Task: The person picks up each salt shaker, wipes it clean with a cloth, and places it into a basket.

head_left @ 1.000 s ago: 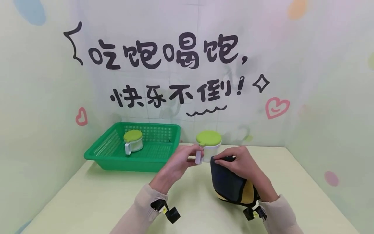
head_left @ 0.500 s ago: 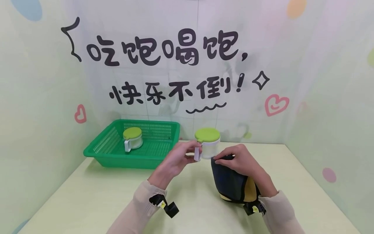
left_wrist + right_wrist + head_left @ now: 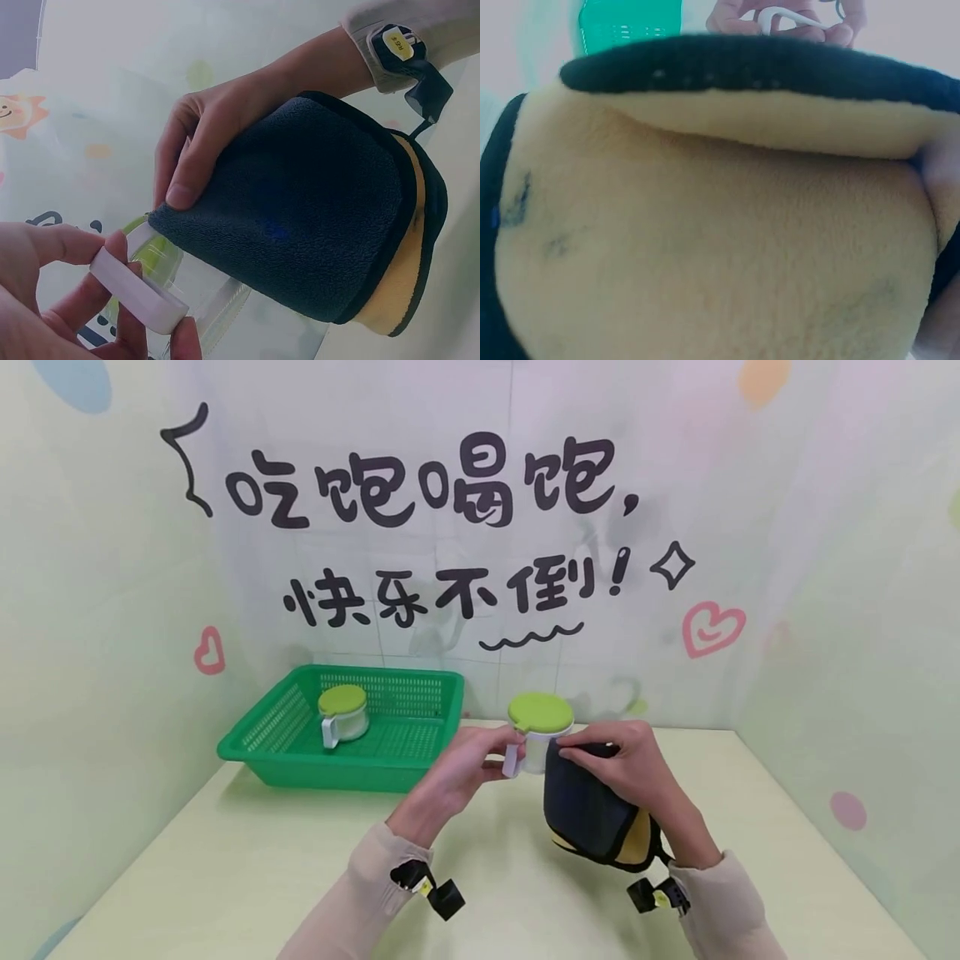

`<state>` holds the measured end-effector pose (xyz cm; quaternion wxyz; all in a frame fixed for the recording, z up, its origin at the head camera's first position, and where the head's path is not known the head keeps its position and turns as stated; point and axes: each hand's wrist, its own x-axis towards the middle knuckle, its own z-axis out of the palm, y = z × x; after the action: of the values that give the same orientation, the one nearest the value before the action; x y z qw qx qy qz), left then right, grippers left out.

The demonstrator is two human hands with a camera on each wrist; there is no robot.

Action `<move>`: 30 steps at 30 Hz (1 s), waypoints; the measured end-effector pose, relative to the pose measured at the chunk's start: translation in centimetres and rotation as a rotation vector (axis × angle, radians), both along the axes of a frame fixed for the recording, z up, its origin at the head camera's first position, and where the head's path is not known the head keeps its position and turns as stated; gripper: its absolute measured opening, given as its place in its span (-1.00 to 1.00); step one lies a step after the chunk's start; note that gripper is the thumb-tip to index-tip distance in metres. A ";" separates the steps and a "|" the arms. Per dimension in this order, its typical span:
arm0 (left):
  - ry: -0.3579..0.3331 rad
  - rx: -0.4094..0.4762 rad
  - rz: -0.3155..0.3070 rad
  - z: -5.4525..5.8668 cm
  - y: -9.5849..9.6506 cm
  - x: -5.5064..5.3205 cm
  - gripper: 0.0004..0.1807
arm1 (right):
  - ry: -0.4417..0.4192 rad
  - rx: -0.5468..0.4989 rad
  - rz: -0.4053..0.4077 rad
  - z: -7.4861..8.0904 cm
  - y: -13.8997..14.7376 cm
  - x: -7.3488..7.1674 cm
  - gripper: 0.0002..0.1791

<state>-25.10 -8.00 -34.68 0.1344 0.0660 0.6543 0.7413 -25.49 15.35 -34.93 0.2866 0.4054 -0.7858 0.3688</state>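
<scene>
My left hand (image 3: 465, 764) grips the white handle of a clear seasoning jar (image 3: 537, 752) with a lime-green lid, held up over the table. The left wrist view shows fingers and thumb around that handle (image 3: 139, 294). With thumb and fingertips, my right hand (image 3: 618, 760) pinches the edge of a cleaning cloth (image 3: 588, 810), dark navy on one face and yellow on the other, bound in black. The cloth hangs folded and overlaps the jar's right side. Stained yellow fabric (image 3: 727, 225) fills most of the right wrist view, hiding the right fingers.
A green plastic basket (image 3: 337, 772) stands at the back left of the pale table (image 3: 225, 877). Inside it sits a second seasoning jar (image 3: 345, 714) with the same green lid and white handle. A printed wall sheet (image 3: 450, 652) closes off the back.
My right hand has risen slightly with the cloth, which now overlaps the jar's lower right side. My left hand still grips the jar, with only a small shift.
</scene>
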 end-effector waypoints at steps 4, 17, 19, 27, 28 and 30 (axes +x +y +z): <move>-0.010 -0.010 0.003 -0.2 0.0 0.1 -0.73 | 0.018 -0.016 -0.003 0.6 -0.3 0.5 -0.80; -0.014 0.053 -0.013 -0.2 -0.1 0.2 -0.85 | -0.133 0.048 0.020 -0.7 0.2 0.1 -0.84; -0.016 0.073 -0.010 -0.1 -0.2 0.2 -0.86 | -0.166 0.075 0.037 -1.1 0.1 -0.1 -0.86; -0.029 0.110 -0.015 0.4 -0.6 -0.1 -0.86 | -0.216 0.157 0.055 -1.6 -0.4 -0.4 -0.85; -0.030 0.111 -0.018 0.5 -0.6 -0.2 -0.86 | -0.219 0.159 0.049 -1.5 -0.2 -0.4 -0.85; -0.037 0.115 -0.020 0.6 -0.6 -0.2 -0.86 | -0.229 0.162 0.038 -1.3 0.1 -0.5 -0.84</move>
<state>-25.25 -8.60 -34.03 0.1499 0.0663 0.6071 0.7775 -25.96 15.42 -36.18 0.1546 0.3970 -0.8328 0.3534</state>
